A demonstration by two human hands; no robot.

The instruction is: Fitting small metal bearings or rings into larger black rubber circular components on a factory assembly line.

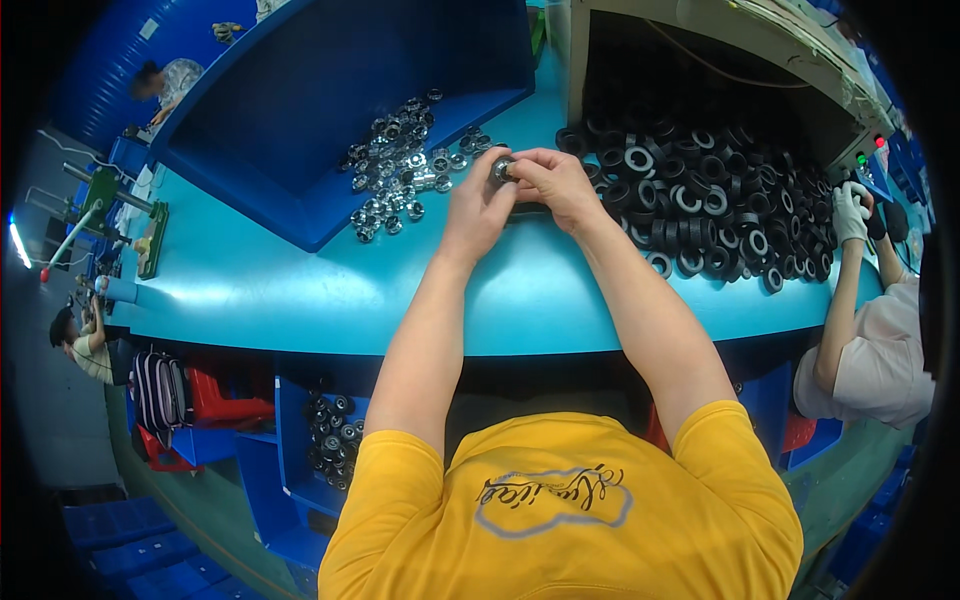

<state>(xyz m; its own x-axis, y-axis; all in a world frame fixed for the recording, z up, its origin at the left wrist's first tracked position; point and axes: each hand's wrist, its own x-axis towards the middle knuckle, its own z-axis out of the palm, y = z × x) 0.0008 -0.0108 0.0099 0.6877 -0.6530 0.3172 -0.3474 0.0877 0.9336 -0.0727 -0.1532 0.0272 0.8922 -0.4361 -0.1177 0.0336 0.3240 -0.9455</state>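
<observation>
one turquoise worktable (560, 318) lies under the blue bin (262, 190), which opens toward the hands, seemingly for easy reach. black rings (700, 200) heap right of the bin; round chrome fittings (390, 175) spill from its lip, probably kept apart for quick picking. right of the bin, the left hand (476, 212) cradles a small round metal part (503, 169) and the right hand (562, 188) pinches it, apparently for steadiness.

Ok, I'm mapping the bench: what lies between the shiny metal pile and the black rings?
In the head view, the left hand and right hand, holding a round part above the turquoise table; something dark below is unclear.
</observation>
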